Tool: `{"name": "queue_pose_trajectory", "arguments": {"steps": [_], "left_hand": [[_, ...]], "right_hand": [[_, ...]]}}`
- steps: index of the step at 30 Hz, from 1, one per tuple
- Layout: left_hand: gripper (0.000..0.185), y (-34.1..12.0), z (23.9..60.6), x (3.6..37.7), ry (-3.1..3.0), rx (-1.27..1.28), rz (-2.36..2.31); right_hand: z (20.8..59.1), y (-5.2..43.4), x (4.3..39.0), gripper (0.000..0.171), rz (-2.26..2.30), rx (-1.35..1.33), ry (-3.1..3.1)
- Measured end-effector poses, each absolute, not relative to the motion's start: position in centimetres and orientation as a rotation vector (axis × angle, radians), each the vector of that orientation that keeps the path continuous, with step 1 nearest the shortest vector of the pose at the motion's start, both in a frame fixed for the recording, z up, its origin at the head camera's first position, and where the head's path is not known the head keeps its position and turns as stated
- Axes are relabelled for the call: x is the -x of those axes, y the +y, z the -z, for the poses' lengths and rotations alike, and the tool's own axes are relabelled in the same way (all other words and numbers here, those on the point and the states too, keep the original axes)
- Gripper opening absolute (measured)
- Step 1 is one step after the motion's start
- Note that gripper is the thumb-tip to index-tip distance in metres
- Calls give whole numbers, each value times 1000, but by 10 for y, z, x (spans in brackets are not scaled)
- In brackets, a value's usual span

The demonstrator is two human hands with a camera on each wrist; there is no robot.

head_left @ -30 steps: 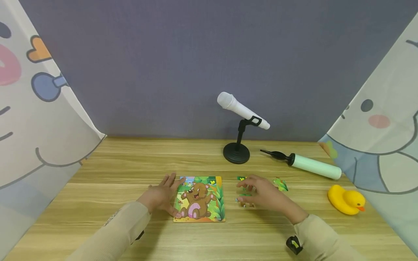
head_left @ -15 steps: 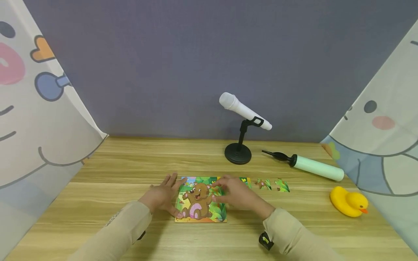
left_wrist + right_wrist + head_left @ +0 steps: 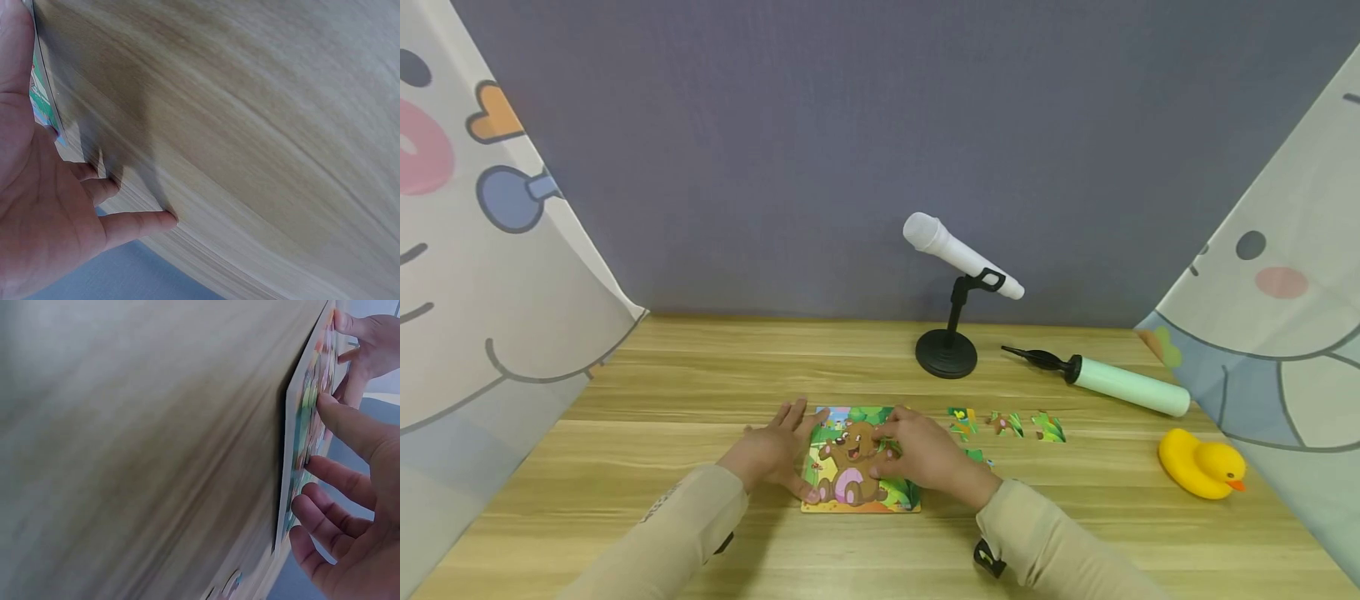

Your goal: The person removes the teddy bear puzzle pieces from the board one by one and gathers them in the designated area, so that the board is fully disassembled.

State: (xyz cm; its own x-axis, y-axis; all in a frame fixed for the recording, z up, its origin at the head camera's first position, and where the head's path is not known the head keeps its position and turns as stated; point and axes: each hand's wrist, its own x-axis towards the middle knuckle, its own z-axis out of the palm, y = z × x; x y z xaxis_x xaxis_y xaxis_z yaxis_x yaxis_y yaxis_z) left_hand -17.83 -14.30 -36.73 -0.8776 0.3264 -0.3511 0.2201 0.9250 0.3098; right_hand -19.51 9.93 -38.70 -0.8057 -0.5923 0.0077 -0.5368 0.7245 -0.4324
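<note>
Brace the bear puzzle board (image 3: 859, 457) with your flat, unclenched left hand (image 3: 772, 451) — right hand (image 3: 925, 454), fingers extended and grasping nothing, presses the piece flush.

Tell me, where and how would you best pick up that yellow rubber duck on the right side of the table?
Probably by its round body, from above. The yellow rubber duck sits upright on the wooden table with open space all round it, its head and orange beak toward the right. The body is the widest, steadiest part, so thumb and fingers could close across its sides behind the head.
</note>
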Motion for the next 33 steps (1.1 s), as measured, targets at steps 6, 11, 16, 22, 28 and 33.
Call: {"name": "queue_pose_trajectory", "arguments": {"steps": [6, 11, 16, 22, 28, 33], "left_hand": [[123, -143, 368, 178, 2678, -395, -357], [123, -142, 368, 178, 2676, -398, -341], [123, -142, 368, 178, 2684, -400, -346], [123, -143, 367, 178, 2687, -393, -350], [123, -143, 367, 178, 2686, -401, -332], [123, -143, 367, 177, 2686, -403, -332]], "right_hand": [[388, 96, 194, 45, 670, 878, 2790], [388, 95, 194, 43, 711, 867, 2790], [387, 96, 194, 41, 708, 872, 2816], [387, 98, 194, 39, 640, 907, 2883], [386, 102, 199, 35, 609, 935, 2913], [387, 115, 205, 33, 645, 980, 2863]]}}
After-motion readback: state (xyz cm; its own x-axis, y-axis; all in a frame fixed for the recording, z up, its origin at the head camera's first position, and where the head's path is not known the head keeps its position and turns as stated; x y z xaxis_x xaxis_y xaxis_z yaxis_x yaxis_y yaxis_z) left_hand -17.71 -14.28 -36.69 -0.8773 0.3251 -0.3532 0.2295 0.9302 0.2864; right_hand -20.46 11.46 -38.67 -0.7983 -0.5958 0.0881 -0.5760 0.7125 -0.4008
